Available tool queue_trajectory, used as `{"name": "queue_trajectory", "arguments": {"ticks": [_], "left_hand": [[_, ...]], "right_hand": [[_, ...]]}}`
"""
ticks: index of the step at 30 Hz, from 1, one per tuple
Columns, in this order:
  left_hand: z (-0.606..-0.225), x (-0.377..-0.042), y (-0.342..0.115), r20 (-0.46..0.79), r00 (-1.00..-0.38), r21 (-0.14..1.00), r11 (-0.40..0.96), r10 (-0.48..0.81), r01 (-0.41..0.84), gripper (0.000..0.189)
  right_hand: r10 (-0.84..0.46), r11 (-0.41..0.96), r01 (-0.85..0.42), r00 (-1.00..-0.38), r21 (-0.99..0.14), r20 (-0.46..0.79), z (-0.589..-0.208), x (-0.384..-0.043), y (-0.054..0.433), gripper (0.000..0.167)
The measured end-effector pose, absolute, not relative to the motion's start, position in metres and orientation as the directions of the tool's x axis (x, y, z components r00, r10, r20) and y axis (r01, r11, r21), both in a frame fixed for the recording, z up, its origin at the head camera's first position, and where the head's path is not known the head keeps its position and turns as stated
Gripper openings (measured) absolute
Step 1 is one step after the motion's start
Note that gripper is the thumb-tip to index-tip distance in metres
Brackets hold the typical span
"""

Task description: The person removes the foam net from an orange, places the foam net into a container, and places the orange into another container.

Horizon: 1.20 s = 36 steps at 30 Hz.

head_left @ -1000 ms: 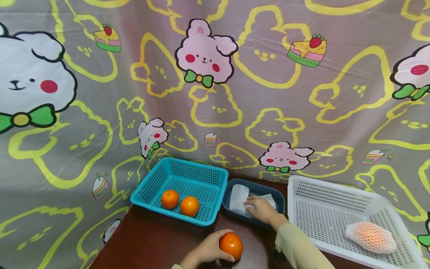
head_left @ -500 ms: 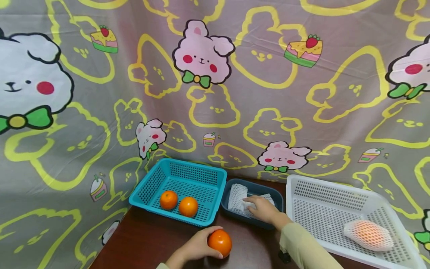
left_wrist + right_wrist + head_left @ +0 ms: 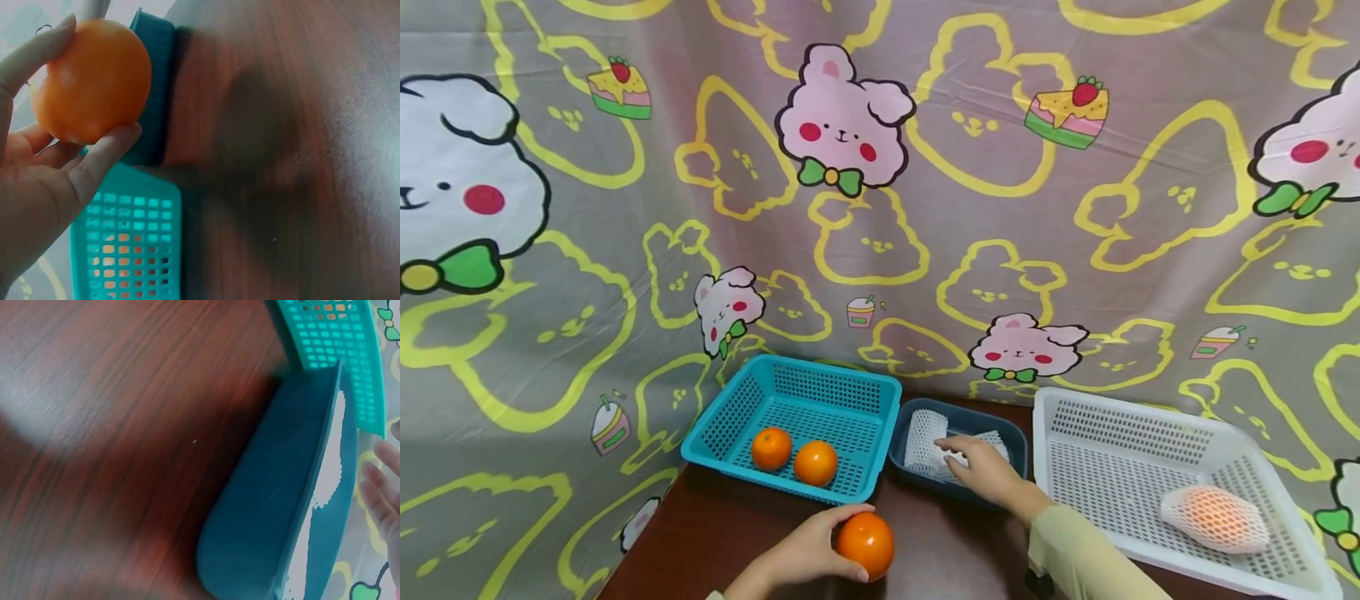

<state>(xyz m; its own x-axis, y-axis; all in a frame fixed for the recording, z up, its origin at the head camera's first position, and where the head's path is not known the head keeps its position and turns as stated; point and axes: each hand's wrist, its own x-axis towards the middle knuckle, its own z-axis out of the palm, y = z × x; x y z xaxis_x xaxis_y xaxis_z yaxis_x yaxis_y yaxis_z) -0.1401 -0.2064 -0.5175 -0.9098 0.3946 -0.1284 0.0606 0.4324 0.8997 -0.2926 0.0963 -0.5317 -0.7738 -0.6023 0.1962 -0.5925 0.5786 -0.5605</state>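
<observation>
My left hand (image 3: 808, 546) holds an orange (image 3: 867, 546) above the table, thumb on one side and fingers on the other. In the left wrist view the same orange (image 3: 97, 81) fills the grip of the left hand (image 3: 59, 165). Over the dark blue tray (image 3: 1018, 437) is my right hand (image 3: 988, 471), its fingers loosely bent near the white foam nets (image 3: 927, 437). The right wrist view shows the fingers of that hand (image 3: 384, 487) apart from the tray wall (image 3: 269, 487), with nothing seen between them.
A teal basket (image 3: 827, 375) with two oranges (image 3: 816, 463) stands left of the tray. To the right, a white basket (image 3: 1120, 408) holds one orange in a foam net (image 3: 1216, 518). Patterned cloth (image 3: 880, 208) hangs behind the dark wooden table (image 3: 715, 525).
The left hand has moved left with the orange. The right hand stays over the tray, its fingers lifting slightly from the nets. The whole view has shifted a little.
</observation>
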Motion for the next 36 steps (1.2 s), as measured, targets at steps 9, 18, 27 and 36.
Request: {"name": "queue_trajectory", "arguments": {"ticks": [9, 18, 27, 36], "left_hand": [[-0.496, -0.139, -0.226, -0.076, -0.903, 0.921, 0.377, 0.423, 0.099, 0.077], [-0.479, -0.145, -0.248, -0.055, -0.923, 0.965, 0.259, 0.381, 0.049, 0.077], [-0.483, -0.153, -0.272, -0.043, -0.963, 0.983, 0.181, 0.267, 0.007, 0.081], [-0.49, -0.164, -0.289, -0.036, -0.999, 0.972, 0.233, 0.008, -0.033, 0.076]], "right_hand": [[-0.565, 0.488, -0.589, -0.776, -0.645, 0.281, -0.53, -0.288, 0.077, 0.027], [-0.453, 0.381, -0.455, -0.851, -0.805, 0.267, -0.531, -0.281, 0.054, 0.025], [-0.444, 0.165, -0.205, -0.889, -0.965, 0.113, -0.536, -0.271, 0.027, 0.035], [-0.46, 0.047, -0.037, -0.888, -0.998, 0.011, -0.54, -0.263, 0.009, 0.055]]}}
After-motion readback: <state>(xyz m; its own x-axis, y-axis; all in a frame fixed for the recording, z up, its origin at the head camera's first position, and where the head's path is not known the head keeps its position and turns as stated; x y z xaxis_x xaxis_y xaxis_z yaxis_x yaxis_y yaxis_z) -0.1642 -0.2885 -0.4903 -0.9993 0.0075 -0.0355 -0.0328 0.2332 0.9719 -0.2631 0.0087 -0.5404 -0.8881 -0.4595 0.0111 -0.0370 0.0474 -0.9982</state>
